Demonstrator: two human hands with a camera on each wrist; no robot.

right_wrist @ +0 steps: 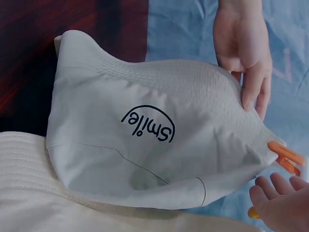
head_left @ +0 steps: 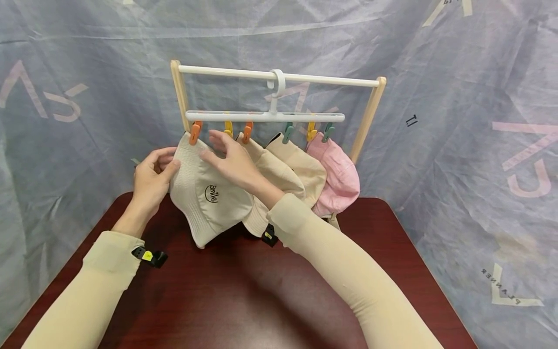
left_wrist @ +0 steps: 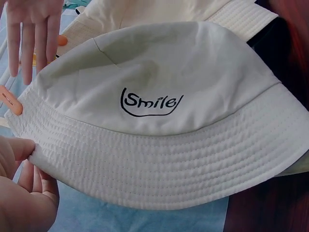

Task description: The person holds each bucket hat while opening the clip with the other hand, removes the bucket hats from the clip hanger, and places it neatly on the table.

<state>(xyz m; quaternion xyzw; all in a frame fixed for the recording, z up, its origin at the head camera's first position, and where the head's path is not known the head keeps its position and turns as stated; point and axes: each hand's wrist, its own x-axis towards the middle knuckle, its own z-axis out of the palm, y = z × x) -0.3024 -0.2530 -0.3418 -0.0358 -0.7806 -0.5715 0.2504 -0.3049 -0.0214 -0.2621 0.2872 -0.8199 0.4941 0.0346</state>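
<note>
Head cam: I'm looking forward and down over the table [head_left: 209, 310], wide, reaching the curtain [head_left: 436, 194] behind the rack [head_left: 369, 120]. Left wrist: close in, facing the hat [left_wrist: 207, 63] from its brim [left_wrist: 159, 169] side, lettering [left_wrist: 152, 102] upright. Right wrist: also close, from the crown [right_wrist: 96, 169] side, lettering upside down. My two wrist views share the hat, left hand [head_left: 151, 182] and right hand [head_left: 239, 164].

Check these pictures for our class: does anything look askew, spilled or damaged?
Nothing looks spilled or damaged. The white fabric bucket hat hangs askew: an orange plastic clothespin grips one brim edge, leaving it sideways.
</note>
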